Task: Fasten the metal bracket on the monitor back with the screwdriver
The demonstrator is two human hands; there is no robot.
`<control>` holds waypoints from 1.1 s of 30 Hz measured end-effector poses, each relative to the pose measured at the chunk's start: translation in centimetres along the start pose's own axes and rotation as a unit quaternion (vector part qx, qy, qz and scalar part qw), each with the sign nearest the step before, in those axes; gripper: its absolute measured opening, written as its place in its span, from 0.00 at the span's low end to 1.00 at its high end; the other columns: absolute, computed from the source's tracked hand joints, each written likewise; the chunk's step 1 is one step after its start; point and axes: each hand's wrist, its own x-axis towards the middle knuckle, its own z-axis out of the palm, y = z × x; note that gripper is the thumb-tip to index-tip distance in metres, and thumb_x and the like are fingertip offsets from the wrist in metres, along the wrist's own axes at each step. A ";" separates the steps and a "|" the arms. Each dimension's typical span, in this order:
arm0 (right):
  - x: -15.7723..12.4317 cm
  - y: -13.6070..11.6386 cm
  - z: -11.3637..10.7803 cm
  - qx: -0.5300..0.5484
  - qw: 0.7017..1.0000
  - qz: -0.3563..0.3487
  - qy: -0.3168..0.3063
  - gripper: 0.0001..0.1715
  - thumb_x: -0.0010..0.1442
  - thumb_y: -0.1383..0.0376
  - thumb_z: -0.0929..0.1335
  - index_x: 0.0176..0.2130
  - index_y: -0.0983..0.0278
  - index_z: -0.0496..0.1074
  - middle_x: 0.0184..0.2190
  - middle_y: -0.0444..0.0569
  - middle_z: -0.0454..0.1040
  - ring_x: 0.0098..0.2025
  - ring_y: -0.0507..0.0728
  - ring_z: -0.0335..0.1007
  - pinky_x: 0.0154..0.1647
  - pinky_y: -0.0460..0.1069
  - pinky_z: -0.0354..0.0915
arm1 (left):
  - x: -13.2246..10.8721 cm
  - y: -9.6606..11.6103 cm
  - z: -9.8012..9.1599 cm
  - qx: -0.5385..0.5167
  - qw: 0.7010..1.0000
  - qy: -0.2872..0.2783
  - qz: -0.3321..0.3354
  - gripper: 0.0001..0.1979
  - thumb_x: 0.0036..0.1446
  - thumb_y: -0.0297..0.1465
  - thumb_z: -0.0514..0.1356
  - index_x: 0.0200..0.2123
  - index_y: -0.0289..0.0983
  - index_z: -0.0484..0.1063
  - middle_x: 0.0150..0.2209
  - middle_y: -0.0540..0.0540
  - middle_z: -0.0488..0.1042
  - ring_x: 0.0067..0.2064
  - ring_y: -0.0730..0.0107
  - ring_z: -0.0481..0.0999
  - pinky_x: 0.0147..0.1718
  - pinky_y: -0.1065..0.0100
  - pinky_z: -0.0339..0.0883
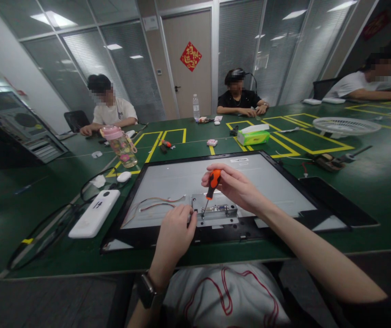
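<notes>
A black-framed display panel (175, 175) lies flat on the green table, its grey back facing up. My right hand (231, 182) is closed around an orange and black screwdriver (213, 182), whose tip points down at the left part of a metal bracket with a small circuit board (216, 209). Beside the bracket's left end rests my left hand (178, 228), fingers bent together; whether they pinch anything is hidden. Thin coloured wires (157, 201) lie on the panel to the left of the bracket.
Left of the panel are a white power bank (95, 214), black cables (50, 228) and a pink-lidded bottle (122, 148). A black slab (339, 200) lies right; a tissue box (253, 135) stands behind. Several people sit around the table.
</notes>
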 end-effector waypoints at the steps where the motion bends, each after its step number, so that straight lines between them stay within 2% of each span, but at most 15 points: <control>1: 0.0 0.0 -0.1 -0.004 1.000 0.002 0.000 0.16 0.63 0.56 0.68 0.49 0.58 0.73 0.43 0.49 0.77 0.47 0.56 0.73 0.54 0.55 0.65 | 0.0 0.0 0.0 0.001 1.000 0.001 0.001 0.08 0.63 0.29 0.53 0.31 0.38 0.67 0.29 0.49 0.71 0.31 0.66 0.71 0.32 0.66 0.60; 4: 0.0 0.3 -0.3 -0.029 1.000 -0.002 0.010 0.18 0.64 0.57 0.67 0.53 0.57 0.71 0.46 0.50 0.77 0.48 0.57 0.73 0.54 0.55 0.65 | -0.1 0.0 0.0 0.002 1.000 -0.001 -0.002 0.08 0.63 0.29 0.53 0.31 0.38 0.67 0.29 0.49 0.71 0.32 0.65 0.71 0.33 0.66 0.61; 6: 0.1 0.5 -0.4 -0.065 0.997 -0.022 0.034 0.17 0.63 0.59 0.68 0.51 0.56 0.73 0.44 0.48 0.77 0.47 0.56 0.73 0.52 0.54 0.66 | -0.1 -0.1 0.0 0.000 1.000 -0.006 -0.004 0.08 0.64 0.29 0.53 0.31 0.38 0.66 0.30 0.49 0.71 0.32 0.65 0.71 0.33 0.66 0.61; 10: 0.1 0.6 -0.3 -0.170 0.978 -0.074 0.095 0.12 0.56 0.63 0.73 0.43 0.56 0.77 0.35 0.43 0.76 0.37 0.52 0.71 0.42 0.48 0.67 | 0.0 -0.1 0.1 -0.007 1.000 -0.011 -0.008 0.08 0.64 0.29 0.53 0.31 0.38 0.67 0.30 0.49 0.71 0.33 0.65 0.71 0.34 0.66 0.61; 12: 0.0 0.5 -0.3 -0.206 0.968 -0.088 0.109 0.11 0.57 0.63 0.73 0.42 0.57 0.77 0.35 0.44 0.75 0.34 0.52 0.69 0.39 0.48 0.67 | 0.0 -0.1 0.1 -0.007 1.000 -0.009 -0.008 0.07 0.64 0.29 0.53 0.31 0.38 0.67 0.30 0.49 0.71 0.33 0.65 0.71 0.34 0.66 0.61; 15: -0.1 0.5 -0.3 -0.217 0.968 -0.082 0.095 0.16 0.63 0.60 0.67 0.50 0.57 0.75 0.40 0.47 0.76 0.42 0.55 0.71 0.48 0.52 0.66 | 0.0 -0.1 0.1 -0.006 1.000 -0.008 -0.007 0.07 0.63 0.29 0.54 0.31 0.38 0.67 0.30 0.49 0.71 0.32 0.65 0.71 0.33 0.66 0.61; 18: -0.2 0.5 -0.4 -0.182 0.979 -0.066 0.065 0.20 0.67 0.60 0.63 0.57 0.56 0.70 0.45 0.49 0.76 0.48 0.58 0.72 0.54 0.56 0.64 | 0.0 -0.1 0.0 -0.006 1.000 -0.006 -0.007 0.07 0.63 0.29 0.53 0.31 0.38 0.66 0.30 0.49 0.71 0.33 0.65 0.71 0.33 0.66 0.61; 20: -0.2 0.5 -0.4 -0.172 0.981 -0.066 0.059 0.20 0.66 0.59 0.64 0.57 0.56 0.70 0.44 0.49 0.76 0.47 0.58 0.72 0.53 0.56 0.65 | 0.0 0.0 0.0 -0.007 1.000 -0.008 -0.008 0.08 0.64 0.29 0.53 0.31 0.38 0.66 0.30 0.49 0.71 0.33 0.65 0.71 0.34 0.66 0.61; 23: -0.1 0.5 -0.2 -0.193 0.975 -0.076 0.080 0.17 0.62 0.60 0.69 0.51 0.56 0.74 0.39 0.46 0.76 0.42 0.56 0.72 0.47 0.53 0.68 | 0.0 0.0 0.0 -0.008 1.000 -0.011 -0.007 0.08 0.64 0.29 0.53 0.31 0.38 0.66 0.30 0.48 0.71 0.33 0.65 0.71 0.34 0.66 0.62; 25: -0.1 0.5 -0.1 -0.216 0.967 -0.088 0.102 0.13 0.59 0.61 0.71 0.46 0.56 0.76 0.39 0.46 0.75 0.38 0.54 0.71 0.43 0.50 0.68 | 0.0 0.0 0.0 -0.007 1.000 -0.011 -0.005 0.08 0.64 0.29 0.53 0.31 0.38 0.66 0.30 0.48 0.71 0.33 0.65 0.71 0.34 0.66 0.61; 27: -0.1 0.5 -0.1 -0.235 0.961 -0.093 0.114 0.12 0.58 0.60 0.71 0.44 0.57 0.77 0.41 0.47 0.75 0.39 0.54 0.70 0.42 0.50 0.68 | 0.0 -0.1 0.0 -0.005 1.000 -0.011 -0.005 0.08 0.64 0.29 0.53 0.31 0.38 0.66 0.30 0.48 0.71 0.32 0.65 0.71 0.34 0.66 0.61; 31: -0.2 0.6 -0.4 -0.206 0.972 -0.069 0.086 0.18 0.64 0.59 0.66 0.52 0.56 0.73 0.46 0.49 0.75 0.46 0.57 0.71 0.50 0.54 0.66 | 0.0 -0.1 0.1 -0.002 1.000 -0.015 -0.006 0.07 0.63 0.29 0.54 0.31 0.38 0.66 0.30 0.49 0.71 0.33 0.65 0.71 0.33 0.65 0.61; 33: -0.2 0.7 -0.6 -0.171 0.981 -0.063 0.064 0.20 0.65 0.60 0.64 0.56 0.55 0.70 0.47 0.50 0.76 0.48 0.58 0.71 0.51 0.56 0.66 | 0.0 -0.1 0.0 -0.002 1.000 -0.018 -0.008 0.07 0.63 0.29 0.54 0.31 0.38 0.66 0.30 0.49 0.71 0.33 0.64 0.71 0.34 0.65 0.61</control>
